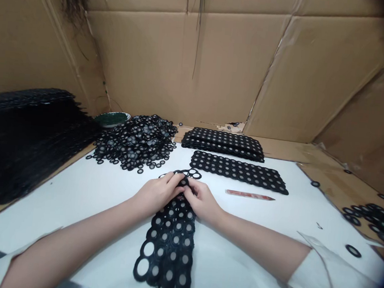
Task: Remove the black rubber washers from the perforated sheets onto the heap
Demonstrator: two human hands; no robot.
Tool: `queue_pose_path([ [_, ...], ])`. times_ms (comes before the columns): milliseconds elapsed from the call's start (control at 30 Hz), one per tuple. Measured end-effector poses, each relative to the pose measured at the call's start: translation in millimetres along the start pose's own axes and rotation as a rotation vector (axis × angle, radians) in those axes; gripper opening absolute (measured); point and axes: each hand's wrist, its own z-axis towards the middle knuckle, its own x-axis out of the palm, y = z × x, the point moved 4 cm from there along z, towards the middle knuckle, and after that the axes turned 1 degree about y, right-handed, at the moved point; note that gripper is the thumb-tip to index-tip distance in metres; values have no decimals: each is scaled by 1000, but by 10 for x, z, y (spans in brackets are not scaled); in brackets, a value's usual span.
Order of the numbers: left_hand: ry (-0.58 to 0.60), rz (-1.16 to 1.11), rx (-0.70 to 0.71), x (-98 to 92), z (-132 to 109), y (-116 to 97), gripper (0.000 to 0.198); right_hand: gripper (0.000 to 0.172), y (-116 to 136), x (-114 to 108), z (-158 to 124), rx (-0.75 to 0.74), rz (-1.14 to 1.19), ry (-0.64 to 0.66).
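Observation:
Before me on the white surface lies a black perforated sheet (pixel 169 240) of joined rings, most filled with grey discs. White shows through two rings at its near left corner and through several at its far end. My left hand (pixel 161 190) is closed on the far part of the sheet from the left. From the right, my right hand (pixel 203 201) grips the same part, thumb and fingers bent. Their fingertips meet over the sheet, and whatever small piece may be between them is hidden.
A heap of small black rings with grey centres (pixel 137 143) stands back left, beside a green-filled bowl (pixel 113 119). Stacked black sheets (pixel 224 142) and another filled sheet (pixel 239 170) lie behind. A reddish pencil-like stick (pixel 250 195) is at right. A dark stack (pixel 25 146) borders the left.

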Motion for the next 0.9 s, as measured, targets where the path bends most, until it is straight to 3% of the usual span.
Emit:
queue_pose_path([
  [233,-1,145,28,-18,9,-16,30,17,4,15,9,16,17,36],
  [433,-186,239,161,-49,-22,-65,23,17,51,0,4,7,76,62],
  [567,-205,234,210,-94,-21,-91,19,20,41,-6,15,15,174,87],
  [800,-163,297,407,-42,-53,-174,14,39,-182,-19,62,236,263,-88],
  [900,-182,149,407,-41,-80,-173,10,39,-161,-15,49,250,221,-131],
])
